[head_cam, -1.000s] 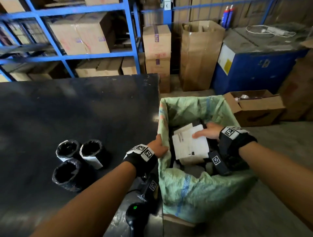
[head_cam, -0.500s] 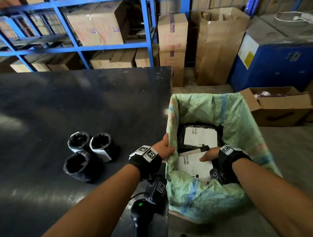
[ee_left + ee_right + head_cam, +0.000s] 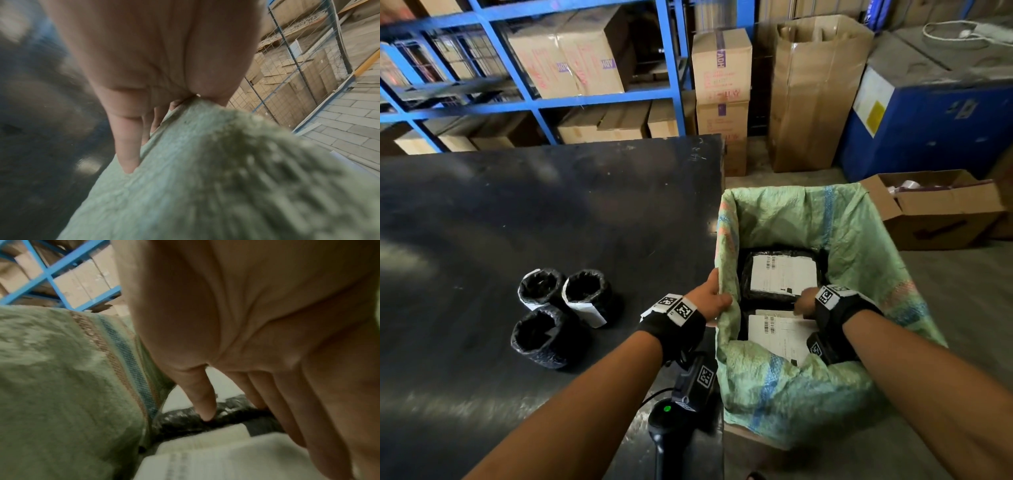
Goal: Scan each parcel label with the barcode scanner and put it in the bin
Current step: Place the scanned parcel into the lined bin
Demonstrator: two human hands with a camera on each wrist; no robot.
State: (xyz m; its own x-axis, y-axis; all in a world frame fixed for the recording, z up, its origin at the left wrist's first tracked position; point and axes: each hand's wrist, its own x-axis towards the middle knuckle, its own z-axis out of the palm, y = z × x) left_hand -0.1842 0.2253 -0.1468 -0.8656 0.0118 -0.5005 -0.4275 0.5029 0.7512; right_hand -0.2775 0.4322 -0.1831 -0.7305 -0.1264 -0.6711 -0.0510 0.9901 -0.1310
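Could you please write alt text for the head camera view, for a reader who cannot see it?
A person's left hand holds the rim of a green-lined bin while the right hand reaches onto labelled parcels inside. Three black rolled parcels wait on the dark table.

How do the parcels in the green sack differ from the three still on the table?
The parcels in the sack lie flat with broad white labels facing up; the parcels on the table are round, standing bundles, two with labels wrapped around their sides. All are wrapped in black plastic.
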